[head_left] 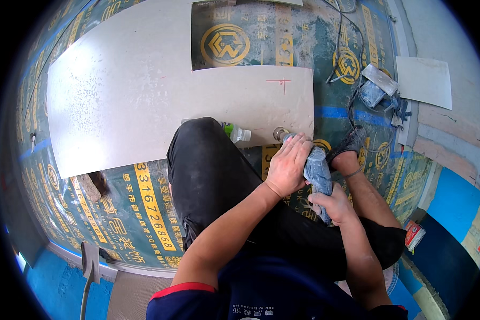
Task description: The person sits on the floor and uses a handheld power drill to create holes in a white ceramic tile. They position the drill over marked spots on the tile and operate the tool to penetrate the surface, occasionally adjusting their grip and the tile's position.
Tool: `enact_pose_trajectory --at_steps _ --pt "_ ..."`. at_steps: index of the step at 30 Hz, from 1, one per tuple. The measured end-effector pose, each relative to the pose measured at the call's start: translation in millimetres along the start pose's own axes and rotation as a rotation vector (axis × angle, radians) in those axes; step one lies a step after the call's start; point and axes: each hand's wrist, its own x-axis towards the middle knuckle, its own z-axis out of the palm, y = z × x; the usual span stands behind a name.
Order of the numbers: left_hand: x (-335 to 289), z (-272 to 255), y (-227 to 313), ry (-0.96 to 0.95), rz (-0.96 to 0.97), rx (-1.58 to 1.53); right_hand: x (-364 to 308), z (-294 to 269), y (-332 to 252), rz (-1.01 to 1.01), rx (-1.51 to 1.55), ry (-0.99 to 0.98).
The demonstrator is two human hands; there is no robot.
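Both hands close around a dusty blue power tool (317, 178) at the near edge of a large pale tile (144, 90) lying on the floor. The left hand (288, 165) presses over the tool's front, fingers wrapped down on it; the right hand (330, 205) has a closed grip on the rear of its body. The tool's round metal head (279, 133) touches the tile's near edge. Just left of the head, a clear plastic bottle (234, 132) lies on the tile beside the person's black-trousered knee (202, 144). A red cross mark (281, 81) sits on the tile beyond the head.
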Motion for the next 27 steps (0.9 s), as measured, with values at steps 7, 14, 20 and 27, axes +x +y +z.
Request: enact_pose_trajectory --at_steps 7,14,20,27 --pt "0.2 -0.5 0.5 0.012 0.006 0.001 0.7 -2.5 3.4 0.005 -0.02 -0.005" --pt "-0.2 -0.9 0.2 0.02 0.004 0.0 0.1 -0.4 0.6 0.002 -0.029 -0.002" --pt "-0.4 -0.8 0.3 0.027 0.002 -0.007 0.8 -2.2 2.1 0.01 -0.039 -0.013" --pt "-1.7 -1.0 -0.1 0.021 -0.006 -0.031 -0.4 1.6 -2.0 -0.003 -0.043 -0.001"
